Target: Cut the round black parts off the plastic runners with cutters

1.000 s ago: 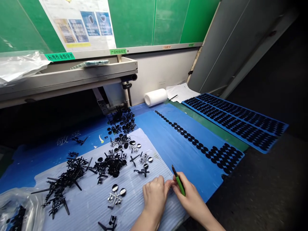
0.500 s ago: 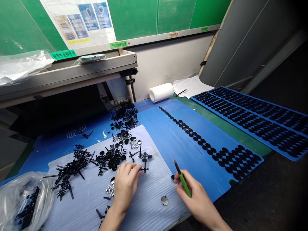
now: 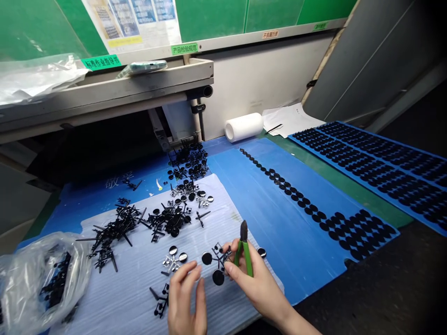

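Now that the black sprue (image 3: 220, 256) has moved to my right hand (image 3: 259, 281), pinched beside the green cutters (image 3: 247, 258), snipping looks doable. Just left, my left hand (image 3: 186, 298) is spread.

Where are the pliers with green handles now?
In the head view, the pliers are below and slightly right of centre, tips upward in the right hand, with two black discs to their left.
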{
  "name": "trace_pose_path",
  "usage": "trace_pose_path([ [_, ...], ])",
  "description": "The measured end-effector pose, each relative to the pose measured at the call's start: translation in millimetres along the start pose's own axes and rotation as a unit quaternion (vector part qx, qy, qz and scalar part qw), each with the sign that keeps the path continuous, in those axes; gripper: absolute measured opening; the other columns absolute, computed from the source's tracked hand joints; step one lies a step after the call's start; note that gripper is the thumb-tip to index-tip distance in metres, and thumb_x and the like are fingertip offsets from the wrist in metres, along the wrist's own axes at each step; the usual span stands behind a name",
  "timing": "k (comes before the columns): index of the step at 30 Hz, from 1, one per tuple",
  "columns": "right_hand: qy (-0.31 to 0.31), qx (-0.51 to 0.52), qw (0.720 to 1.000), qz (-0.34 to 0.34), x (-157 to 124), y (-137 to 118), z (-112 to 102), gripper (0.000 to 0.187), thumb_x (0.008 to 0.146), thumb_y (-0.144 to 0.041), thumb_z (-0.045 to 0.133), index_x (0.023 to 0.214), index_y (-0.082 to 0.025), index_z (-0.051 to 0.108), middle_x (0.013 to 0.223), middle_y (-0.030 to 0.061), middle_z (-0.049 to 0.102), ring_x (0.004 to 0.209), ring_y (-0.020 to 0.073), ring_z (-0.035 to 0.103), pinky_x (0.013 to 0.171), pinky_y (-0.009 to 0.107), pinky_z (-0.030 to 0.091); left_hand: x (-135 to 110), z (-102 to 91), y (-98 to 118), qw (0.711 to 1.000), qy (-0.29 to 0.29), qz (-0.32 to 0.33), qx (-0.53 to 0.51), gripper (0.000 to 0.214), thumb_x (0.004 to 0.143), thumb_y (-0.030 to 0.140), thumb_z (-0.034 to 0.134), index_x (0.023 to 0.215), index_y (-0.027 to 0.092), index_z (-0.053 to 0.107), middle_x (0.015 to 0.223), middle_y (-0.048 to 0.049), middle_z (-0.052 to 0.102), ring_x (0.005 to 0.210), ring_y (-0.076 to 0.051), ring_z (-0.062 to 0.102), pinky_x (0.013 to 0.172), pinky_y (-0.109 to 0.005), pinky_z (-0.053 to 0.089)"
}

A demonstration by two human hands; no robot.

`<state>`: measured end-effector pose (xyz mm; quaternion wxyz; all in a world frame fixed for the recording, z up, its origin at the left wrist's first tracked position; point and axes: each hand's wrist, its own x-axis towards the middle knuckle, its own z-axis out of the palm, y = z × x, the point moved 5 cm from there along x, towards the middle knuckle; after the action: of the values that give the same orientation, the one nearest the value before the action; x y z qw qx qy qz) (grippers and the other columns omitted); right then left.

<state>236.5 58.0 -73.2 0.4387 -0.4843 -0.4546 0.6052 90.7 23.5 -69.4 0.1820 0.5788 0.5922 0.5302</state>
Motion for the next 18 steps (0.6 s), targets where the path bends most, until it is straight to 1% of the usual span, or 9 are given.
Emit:
trace_pose_path([
  [1,0.011,-0.008,1.000,-0.020,-2,-1,3,0.021,0.078,-0.030,0.053,0.089,-0.021,0.037,0.097,0.0042,0.048,0.078,0.0159,0.050,0.070,0.028,0.043,0,-1.7,-7,0.993,0.006,-0.102,-0.057,0.018,0.080,0.023,0.046,0.097,0.020,0.052,0.092,-0.0077,0.053,0.081,-0.018,0.056,0.062,-0.029,0.049],
  [3,0.024,-0.032,0.997,-0.060,-6,-2,11,0.018,0.078,-0.029,0.052,0.087,-0.022,0.038,0.098,0.0049,0.048,0.088,0.0183,0.048,0.075,0.029,0.042,-2,1.4,-15,0.946,-0.016,-0.275,-0.172,0.024,0.083,0.036,0.036,0.096,0.018,0.045,0.075,-0.0039,0.054,0.061,-0.015,0.057,0.046,-0.025,0.048],
  [4,0.024,-0.050,0.996,-0.077,-8,-2,16,0.017,0.079,-0.029,0.051,0.087,-0.022,0.038,0.098,0.0055,0.048,0.090,0.0191,0.048,0.077,0.029,0.042,-2,4.1,-15,0.920,-0.036,-0.329,-0.208,0.028,0.083,0.041,0.033,0.093,0.017,0.044,0.065,-0.0008,0.052,0.050,-0.013,0.054,0.039,-0.022,0.044],
  [5,0.019,-0.071,0.993,-0.088,-10,-3,22,0.016,0.080,-0.028,0.050,0.087,-0.022,0.038,0.099,0.0061,0.049,0.091,0.0196,0.048,0.078,0.029,0.042,0,5.8,-15,0.903,-0.055,-0.363,-0.222,0.031,0.082,0.046,0.031,0.088,0.017,0.044,0.058,0.0021,0.048,0.042,-0.011,0.050,0.034,-0.020,0.040],
  [6,0.013,-0.092,0.991,-0.096,-12,-3,27,0.015,0.080,-0.028,0.049,0.088,-0.022,0.038,0.099,0.0066,0.049,0.091,0.0196,0.048,0.078,0.029,0.042,2,6.0,-13,0.896,-0.066,-0.383,-0.216,0.034,0.080,0.049,0.032,0.081,0.017,0.044,0.054,0.0043,0.045,0.036,-0.009,0.045,0.030,-0.018,0.035],
  [9,-0.011,-0.118,0.988,-0.098,-16,-6,38,0.019,0.080,-0.030,0.049,0.095,-0.022,0.039,0.100,0.0070,0.048,0.084,0.0182,0.050,0.077,0.030,0.042,12,-1.5,-10,0.904,-0.053,-0.394,-0.160,0.036,0.076,0.053,0.039,0.067,0.018,0.041,0.050,0.0072,0.037,0.034,-0.005,0.036,0.028,-0.014,0.029],
  [13,-0.079,-0.078,0.993,-0.034,-19,-8,37,0.035,0.078,-0.033,0.048,0.109,-0.021,0.036,0.094,0.0059,0.049,0.082,0.0181,0.051,0.074,0.030,0.043,28,-19.0,-6,0.917,-0.011,-0.374,-0.136,0.036,0.076,0.053,0.039,0.064,0.019,0.039,0.050,0.0075,0.031,0.037,-0.006,0.031,0.029,-0.015,0.028],
  [15,-0.145,-0.096,0.985,0.014,-22,-6,36,0.032,0.074,-0.028,0.049,0.104,-0.020,0.041,0.090,0.0045,0.052,0.079,0.0179,0.052,0.070,0.029,0.043,34,-26.4,-5,0.919,-0.014,-0.367,-0.144,0.036,0.076,0.052,0.038,0.062,0.019,0.037,0.050,0.0074,0.030,0.037,-0.006,0.029,0.030,-0.015,0.027],
  [18,-0.249,-0.157,0.953,0.074,-28,-5,38,0.026,0.064,-0.016,0.048,0.089,-0.019,0.048,0.084,0.0016,0.055,0.073,0.0167,0.052,0.066,0.026,0.042,38,-32.6,-4,0.919,-0.036,-0.354,-0.166,0.037,0.078,0.052,0.035,0.061,0.020,0.035,0.051,0.0070,0.029,0.039,-0.006,0.027,0.032,-0.015,0.025],
])
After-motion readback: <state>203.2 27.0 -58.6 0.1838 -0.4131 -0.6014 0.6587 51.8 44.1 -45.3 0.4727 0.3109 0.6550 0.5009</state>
